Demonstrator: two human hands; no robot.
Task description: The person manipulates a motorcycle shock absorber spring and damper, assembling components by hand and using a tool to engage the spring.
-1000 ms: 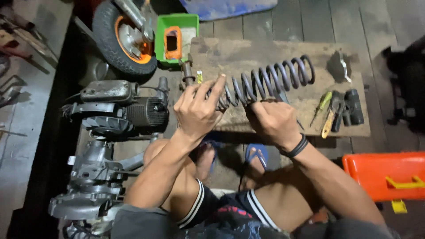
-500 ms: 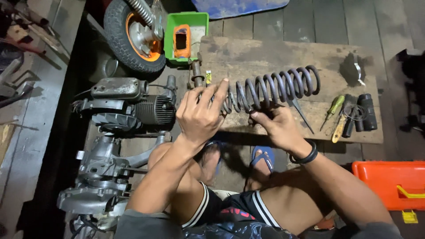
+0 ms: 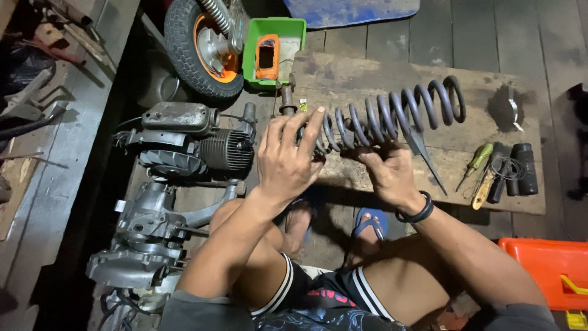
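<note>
Gripping the big coil spring w/ both hands, you hold it across the wooden board, just above its near edge. Your left hand wraps the spring's left end, fingers curled over the coils w/ the index tip up top. Your right hand cups it from below near mid-length, fingers closed under the coils. The far end of the spring tilts up and away toward the board's right half, unsupported.

Risks, as I judge them:
- Pinch: your left fingers sit between or right on the coils. If the spring compresses or snaps back, skin gets caught.
- Slip: the coils look dark, maybe greasy, can't tell for sure. A loose hold drops it toward your feet in the blue sandals, just off the board's near edge.
- The rod end at the spring's left end sits close to the green tray and the small engine left of the board. A swing that way knocks them.
- Scissors lie on the board touching or just under the coils by your right hand. The points face the near edge, so a downward shove could jab you.
- Screwdrivers and black grips at the board's right end roll off if the far coils sweep them.
</note>
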